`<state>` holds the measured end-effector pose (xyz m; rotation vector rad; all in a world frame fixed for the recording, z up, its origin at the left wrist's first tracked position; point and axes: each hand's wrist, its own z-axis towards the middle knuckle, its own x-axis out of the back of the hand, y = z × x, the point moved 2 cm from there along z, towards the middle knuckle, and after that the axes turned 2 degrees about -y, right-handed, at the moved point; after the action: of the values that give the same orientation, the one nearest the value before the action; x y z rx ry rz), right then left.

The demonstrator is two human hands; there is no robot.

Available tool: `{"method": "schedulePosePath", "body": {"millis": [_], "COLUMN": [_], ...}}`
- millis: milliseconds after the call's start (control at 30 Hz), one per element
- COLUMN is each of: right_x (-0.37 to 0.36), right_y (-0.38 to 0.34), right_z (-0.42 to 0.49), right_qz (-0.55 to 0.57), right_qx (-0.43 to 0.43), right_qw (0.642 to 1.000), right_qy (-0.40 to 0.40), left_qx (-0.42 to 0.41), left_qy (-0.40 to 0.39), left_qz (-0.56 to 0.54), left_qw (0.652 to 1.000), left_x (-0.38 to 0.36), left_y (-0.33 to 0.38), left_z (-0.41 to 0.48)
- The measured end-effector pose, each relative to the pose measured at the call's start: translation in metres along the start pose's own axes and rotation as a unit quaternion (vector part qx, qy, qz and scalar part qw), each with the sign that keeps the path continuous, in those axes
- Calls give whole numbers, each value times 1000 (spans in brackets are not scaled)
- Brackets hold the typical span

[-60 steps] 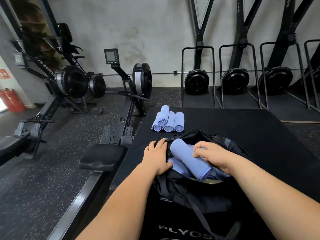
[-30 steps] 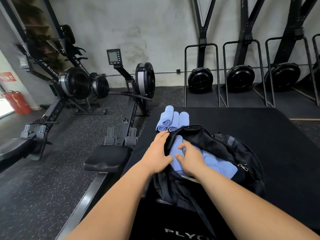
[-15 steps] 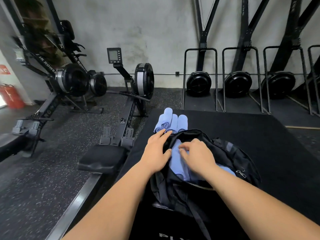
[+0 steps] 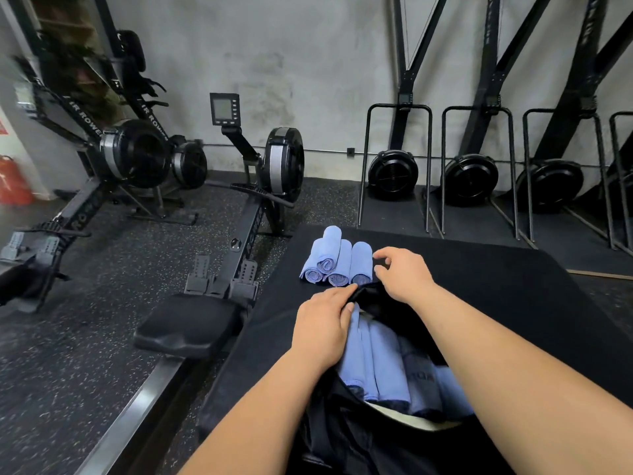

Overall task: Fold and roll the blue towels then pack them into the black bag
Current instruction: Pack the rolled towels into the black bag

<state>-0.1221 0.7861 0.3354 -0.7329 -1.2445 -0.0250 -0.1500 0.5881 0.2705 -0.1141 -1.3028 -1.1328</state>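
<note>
The black bag [image 4: 387,306] lies open on a black mat [image 4: 496,289] in front of me. Several rolled blue towels [image 4: 387,365] lie side by side inside it. My left hand [image 4: 325,323] pinches the bag's far rim and holds the opening apart. My right hand [image 4: 400,272] hovers beyond the bag with fingers loosely spread, holding nothing, just right of a small stack of rolled blue towels [image 4: 337,257] on the mat. The right forearm hides part of the bag.
A rowing machine [image 4: 246,214] with its black seat [image 4: 188,323] runs along the mat's left edge. More rowers stand at the far left, upright machines along the back wall. A red extinguisher [image 4: 12,181] sits at the left edge.
My right hand has left the towels inside the bag and moved forward toward the stack on the mat. My left hand keeps its hold on the bag rim.
</note>
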Motion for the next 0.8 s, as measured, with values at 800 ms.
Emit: {"method": "schedulePosePath", "body": {"millis": [800], "right_x": [-98], "right_y": [31], "right_z": [98], "right_qz": [-17], "right_qx": [-29], "right_qw": [987], "right_qy": [-157], "left_qx": [53], "left_qy": [-12], "left_qz": [112], "left_qw": [992], "left_x": [-50], "left_y": [-29], "left_z": [-5]}}
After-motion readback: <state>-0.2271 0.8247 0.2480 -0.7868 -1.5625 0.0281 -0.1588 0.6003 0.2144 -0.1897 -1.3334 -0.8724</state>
